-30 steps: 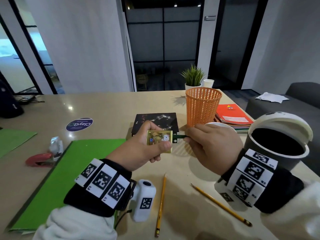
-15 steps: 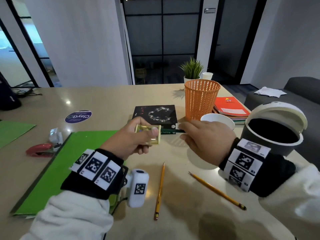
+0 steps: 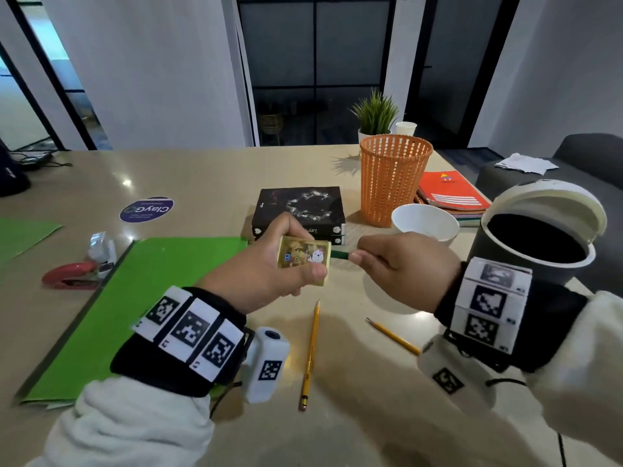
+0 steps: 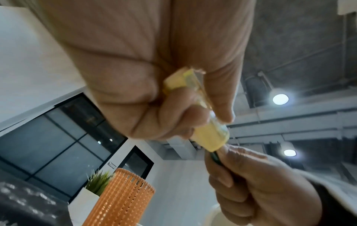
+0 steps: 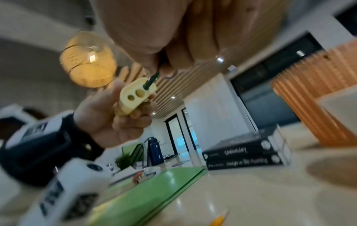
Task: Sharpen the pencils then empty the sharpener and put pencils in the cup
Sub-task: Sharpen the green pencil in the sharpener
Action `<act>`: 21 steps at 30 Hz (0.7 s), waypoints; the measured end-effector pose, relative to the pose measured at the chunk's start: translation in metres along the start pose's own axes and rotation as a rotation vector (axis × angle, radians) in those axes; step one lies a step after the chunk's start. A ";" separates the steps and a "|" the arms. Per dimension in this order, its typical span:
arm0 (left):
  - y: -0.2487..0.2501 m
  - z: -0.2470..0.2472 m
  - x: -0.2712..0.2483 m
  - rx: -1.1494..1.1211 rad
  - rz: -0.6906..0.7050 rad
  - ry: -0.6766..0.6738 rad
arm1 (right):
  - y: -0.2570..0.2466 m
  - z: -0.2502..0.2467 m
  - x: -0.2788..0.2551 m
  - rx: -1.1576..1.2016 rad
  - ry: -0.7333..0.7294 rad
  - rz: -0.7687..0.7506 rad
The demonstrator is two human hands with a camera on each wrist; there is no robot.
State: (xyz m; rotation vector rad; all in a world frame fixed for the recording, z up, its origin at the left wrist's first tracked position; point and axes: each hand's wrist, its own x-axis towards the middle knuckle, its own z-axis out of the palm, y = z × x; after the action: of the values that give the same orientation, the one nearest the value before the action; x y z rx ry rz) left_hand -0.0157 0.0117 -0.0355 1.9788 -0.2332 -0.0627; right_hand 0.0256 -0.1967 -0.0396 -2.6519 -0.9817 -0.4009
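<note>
My left hand [image 3: 269,264] grips a yellow box sharpener [image 3: 305,258] with a cartoon picture, held above the table. In the right wrist view the sharpener [image 5: 137,95] shows three holes on its end face. A dark green pencil [image 3: 340,254] sticks into the end hole [image 5: 149,83]. My right hand [image 3: 401,264] pinches that pencil close to the sharpener; most of its length is hidden in the fist. Two yellow pencils lie on the table below: one [image 3: 310,352] pointing away from me, one [image 3: 392,336] slanting to the right. A white paper cup [image 3: 425,221] stands behind my right hand.
An orange mesh basket [image 3: 394,183] and two stacked black books [image 3: 301,210] sit behind the hands. A grey bin with its white lid open [image 3: 536,237] stands at the right. A green folder [image 3: 135,298], a red stapler [image 3: 69,276] and orange notebooks [image 3: 451,193] lie around.
The sharpener has turned in my left hand so its pictured face shows again. My right hand still holds the green pencil in the hole. The head view has shifted slightly.
</note>
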 end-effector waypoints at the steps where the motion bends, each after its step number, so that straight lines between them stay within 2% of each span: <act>1: 0.000 -0.001 -0.001 0.040 0.017 0.004 | 0.001 -0.001 0.001 0.092 -0.083 0.049; 3: 0.000 -0.003 -0.002 0.095 0.040 0.007 | 0.000 -0.001 0.002 0.220 -0.146 0.091; 4: -0.002 -0.004 -0.001 0.097 0.044 0.012 | -0.003 -0.001 0.001 0.201 -0.137 0.077; 7: -0.003 -0.007 0.003 -0.032 -0.006 0.009 | -0.010 0.003 -0.001 -0.115 0.064 -0.076; 10: -0.006 -0.009 0.007 -0.255 -0.089 0.060 | -0.009 0.002 0.001 -0.356 0.197 -0.211; 12: -0.006 -0.011 0.007 -0.376 -0.141 0.081 | -0.005 0.004 0.003 -0.462 0.255 -0.229; 16: -0.003 -0.009 0.005 -0.480 -0.158 0.024 | -0.012 -0.001 0.002 -0.431 0.282 -0.222; 18: -0.003 -0.008 0.004 -0.432 -0.145 0.010 | -0.013 -0.003 0.000 -0.352 0.294 -0.207; 21: 0.000 -0.008 0.003 -0.246 -0.085 0.017 | -0.013 -0.003 -0.003 -0.215 0.249 -0.135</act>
State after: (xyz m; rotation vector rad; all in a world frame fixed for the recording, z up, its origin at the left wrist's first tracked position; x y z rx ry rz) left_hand -0.0115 0.0186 -0.0321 1.7431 -0.1233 -0.1234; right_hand 0.0144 -0.1904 -0.0357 -2.6395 -1.0922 -0.8898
